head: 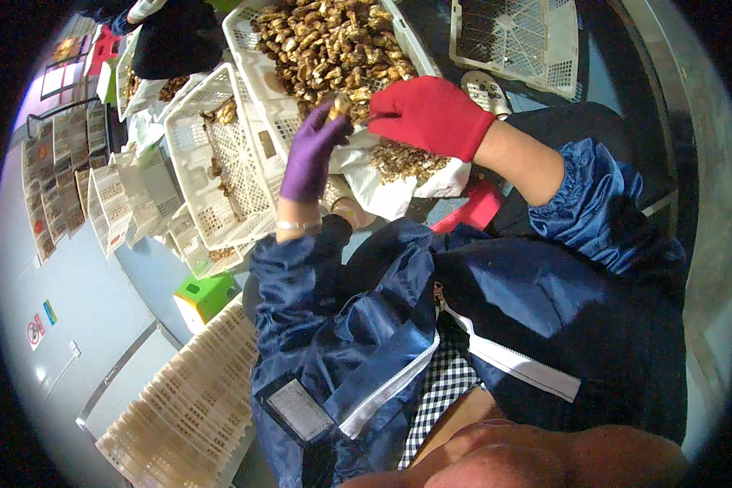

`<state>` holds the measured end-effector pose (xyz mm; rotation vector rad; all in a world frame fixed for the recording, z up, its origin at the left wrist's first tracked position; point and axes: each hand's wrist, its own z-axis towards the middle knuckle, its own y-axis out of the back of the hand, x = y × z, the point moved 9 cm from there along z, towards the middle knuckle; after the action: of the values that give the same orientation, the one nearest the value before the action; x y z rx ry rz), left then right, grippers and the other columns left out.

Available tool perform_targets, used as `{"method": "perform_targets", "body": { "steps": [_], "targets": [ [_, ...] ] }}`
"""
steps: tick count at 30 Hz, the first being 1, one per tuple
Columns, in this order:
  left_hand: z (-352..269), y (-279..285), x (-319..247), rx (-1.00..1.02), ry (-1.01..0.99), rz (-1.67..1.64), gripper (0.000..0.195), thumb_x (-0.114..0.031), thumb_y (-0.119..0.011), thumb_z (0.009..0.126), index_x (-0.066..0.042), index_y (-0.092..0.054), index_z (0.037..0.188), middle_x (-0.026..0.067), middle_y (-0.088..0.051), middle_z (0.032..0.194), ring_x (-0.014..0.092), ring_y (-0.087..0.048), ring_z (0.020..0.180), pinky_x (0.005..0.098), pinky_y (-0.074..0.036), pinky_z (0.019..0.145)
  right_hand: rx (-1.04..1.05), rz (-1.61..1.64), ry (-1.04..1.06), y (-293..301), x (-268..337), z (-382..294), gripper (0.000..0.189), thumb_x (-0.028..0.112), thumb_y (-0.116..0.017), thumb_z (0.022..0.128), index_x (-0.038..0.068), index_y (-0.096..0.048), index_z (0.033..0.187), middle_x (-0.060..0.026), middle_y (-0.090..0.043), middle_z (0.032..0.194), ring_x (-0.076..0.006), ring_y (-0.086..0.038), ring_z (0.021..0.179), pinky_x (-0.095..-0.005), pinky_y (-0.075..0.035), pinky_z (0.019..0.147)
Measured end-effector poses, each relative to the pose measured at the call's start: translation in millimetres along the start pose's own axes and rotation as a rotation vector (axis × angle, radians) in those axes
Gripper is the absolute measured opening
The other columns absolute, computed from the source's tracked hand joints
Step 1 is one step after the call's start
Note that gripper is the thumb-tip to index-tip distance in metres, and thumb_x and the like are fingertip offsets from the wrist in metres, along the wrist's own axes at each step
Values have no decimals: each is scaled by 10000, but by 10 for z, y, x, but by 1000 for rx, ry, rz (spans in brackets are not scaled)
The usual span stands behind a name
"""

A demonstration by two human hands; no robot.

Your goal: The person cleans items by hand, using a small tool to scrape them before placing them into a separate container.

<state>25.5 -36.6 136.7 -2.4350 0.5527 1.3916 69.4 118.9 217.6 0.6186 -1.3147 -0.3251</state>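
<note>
My left hand, in a purple glove, pinches a pale mushroom between thumb and fingers. Close beside it on the right, my right hand wears a red glove and is closed around a thin dark tool that looks like a small knife; most of it is hidden. Both hands are over the near end of a white plastic crate heaped with brown mushrooms. Below the right hand, dark trimmings lie on a white cloth or sheet.
Left of the mushroom crate stands another white crate with a few mushrooms inside. A third crate holds dark debris at the upper right. Stacked crates rise at lower left, near a green stool. Another person is at upper left.
</note>
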Motion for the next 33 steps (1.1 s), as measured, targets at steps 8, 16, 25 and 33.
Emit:
{"method": "perform_targets", "body": {
  "steps": [8,16,25,33],
  "targets": [
    [-777,-221,-174,-115,-198,2,449,-25,-625,817,15,-509,1249,79,-552,1179,150,-508,1105,261,-407,918,-6,337,177,-93,311,-83,146,101,-674,771,-3,-573,749,-91,-605,981,-192,-584,812,-299,-453,694],
    [-827,-169,-261,-117,-371,275,413,54,-641,764,-29,-604,1167,23,-524,949,102,-509,880,213,-409,782,56,267,131,-194,239,-63,169,142,-646,805,22,-637,924,-63,-620,871,-170,-595,773,-274,-463,696],
    [-824,-137,-316,-64,-398,390,430,65,-643,752,-36,-600,1167,32,-516,1006,119,-500,934,243,-406,845,294,398,-124,-410,-5,40,184,140,-632,819,8,-652,947,-54,-634,790,-93,-593,755,-243,-471,687],
    [-752,-131,-158,18,-206,-31,478,-35,-617,805,0,-482,1262,96,-527,1251,197,-475,1177,325,-337,1025,134,396,160,-282,303,30,258,255,-656,771,44,-669,917,-128,-645,814,-233,-630,782,-320,-488,710]
  ]
}}
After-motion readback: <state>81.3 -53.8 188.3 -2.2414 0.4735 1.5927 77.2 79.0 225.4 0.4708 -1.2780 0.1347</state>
